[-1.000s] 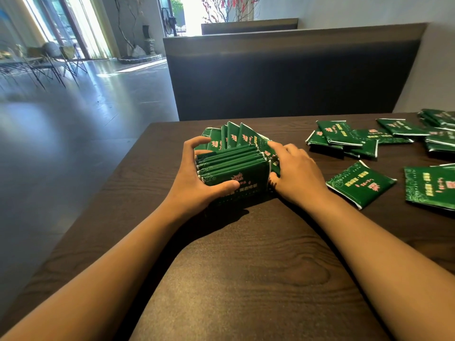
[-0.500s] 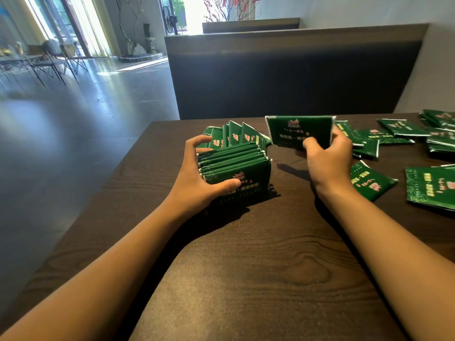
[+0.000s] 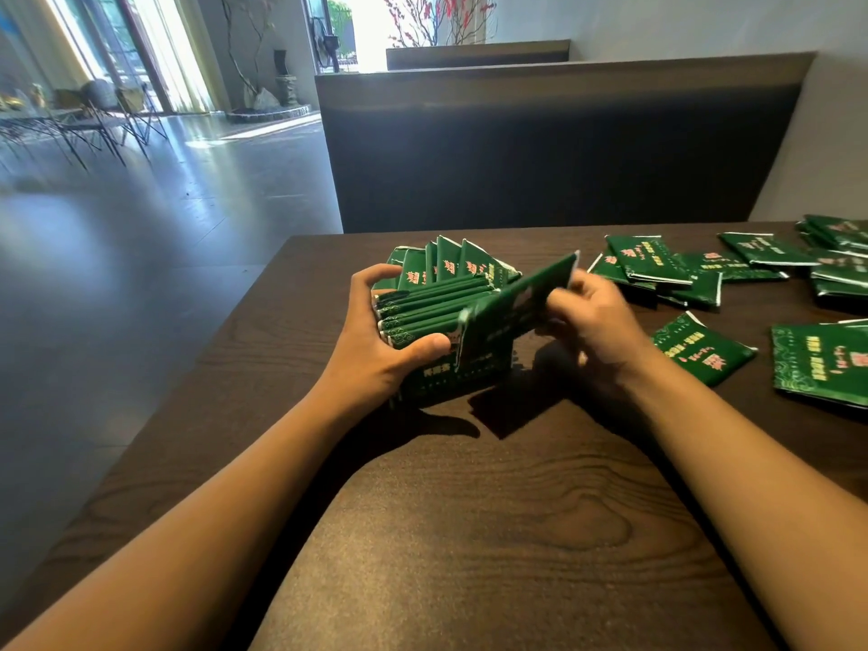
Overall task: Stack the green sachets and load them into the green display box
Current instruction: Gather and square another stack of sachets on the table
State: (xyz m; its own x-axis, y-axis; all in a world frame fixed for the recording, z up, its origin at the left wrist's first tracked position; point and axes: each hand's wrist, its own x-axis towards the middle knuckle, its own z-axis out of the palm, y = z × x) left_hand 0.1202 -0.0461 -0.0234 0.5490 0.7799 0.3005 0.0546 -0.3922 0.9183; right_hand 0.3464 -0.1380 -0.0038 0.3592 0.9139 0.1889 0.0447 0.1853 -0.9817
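Dark table: left hand grips sachet stack; right hand pinches tilted sachet.

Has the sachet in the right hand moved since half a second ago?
Yes. The sachet pinched by the right hand has come down and leftward, away from the loose sachets lying on the table, onto the bundle gripped by the left hand.

We see a dark wood-grain table with a matt finish, and green sachets in glossy foil-like film (white at the edges).
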